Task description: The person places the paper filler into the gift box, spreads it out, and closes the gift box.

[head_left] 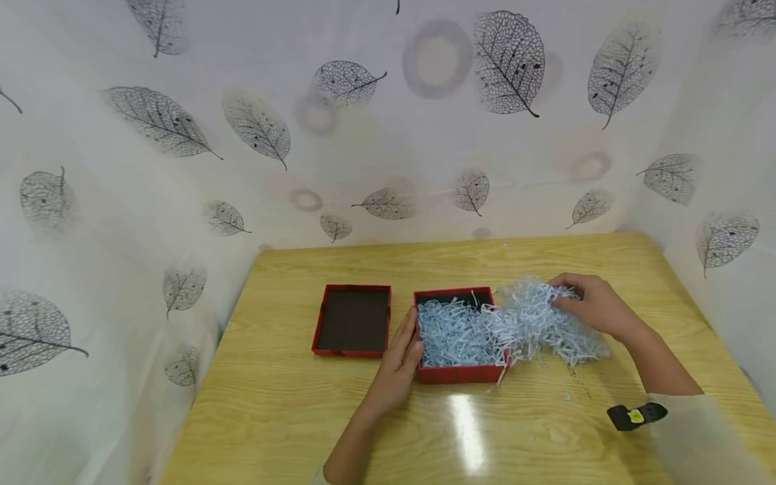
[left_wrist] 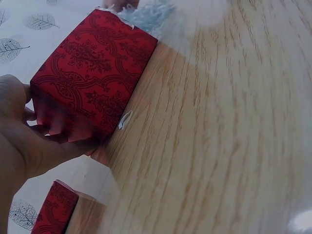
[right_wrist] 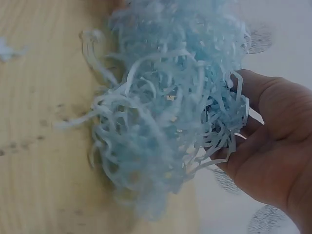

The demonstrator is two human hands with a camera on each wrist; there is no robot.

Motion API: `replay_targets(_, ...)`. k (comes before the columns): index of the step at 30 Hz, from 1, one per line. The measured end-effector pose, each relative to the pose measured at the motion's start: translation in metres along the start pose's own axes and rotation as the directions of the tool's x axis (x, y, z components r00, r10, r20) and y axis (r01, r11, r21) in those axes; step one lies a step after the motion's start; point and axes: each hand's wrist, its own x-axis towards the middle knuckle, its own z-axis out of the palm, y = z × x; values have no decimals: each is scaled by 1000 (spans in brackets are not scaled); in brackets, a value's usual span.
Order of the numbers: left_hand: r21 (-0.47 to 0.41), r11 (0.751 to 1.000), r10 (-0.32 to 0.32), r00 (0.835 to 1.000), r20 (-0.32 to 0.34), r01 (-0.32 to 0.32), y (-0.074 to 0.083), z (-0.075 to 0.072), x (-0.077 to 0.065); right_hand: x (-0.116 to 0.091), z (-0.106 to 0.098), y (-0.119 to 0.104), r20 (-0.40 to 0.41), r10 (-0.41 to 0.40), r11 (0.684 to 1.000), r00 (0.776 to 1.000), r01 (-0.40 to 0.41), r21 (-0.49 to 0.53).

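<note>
A red patterned box point(head_left: 457, 374) stands on the table, filled with pale blue shredded paper point(head_left: 455, 337). Along its left side rests my left hand point(head_left: 397, 367), fingers fairly straight against the wall. The left wrist view shows that hand point(left_wrist: 29, 131) touching the end of the red box point(left_wrist: 92, 73). To the right of the box, my right hand point(head_left: 597, 306) pinches a large loose clump of shredded paper point(head_left: 539, 320), which spreads to the box's right rim. Strands of the clump point(right_wrist: 161, 107) hang from the right hand point(right_wrist: 273, 141) in the right wrist view, hiding some fingertips.
A shallow red lid point(head_left: 353, 322) with a dark inside lies left of the box. Small paper scraps point(head_left: 567, 396) are on the wooden table point(head_left: 273, 404). A leaf-printed sheet point(head_left: 388, 148) hangs behind and at both sides.
</note>
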Motion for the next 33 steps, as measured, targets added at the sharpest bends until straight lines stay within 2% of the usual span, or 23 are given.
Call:
replay_targets(8, 11, 1000, -8, 1000, 2, 8, 2, -1, 0, -5, -36, -36, -121, -3, 998, 993, 9, 56)
replay_targets(15, 15, 1000, 8, 1000, 1, -8, 0, -1, 0, -4, -48, -69, -209, -70, 982, 975, 105, 160)
replay_targets(24, 13, 1000, 5, 1000, 8, -5, 1, -2, 0, 0, -45, -137, -269, -88, 963, 959, 151, 221)
replay_targets(30, 14, 1000, 13, 1000, 10, -13, -2, -1, 1, 4, -33, -174, -240, -98, 948, 966, 164, 274)
replay_targets(33, 18, 1000, 19, 1000, 14, -19, -1, -2, 1, 7, -22, -185, -220, -112, 925, 969, 183, 334)
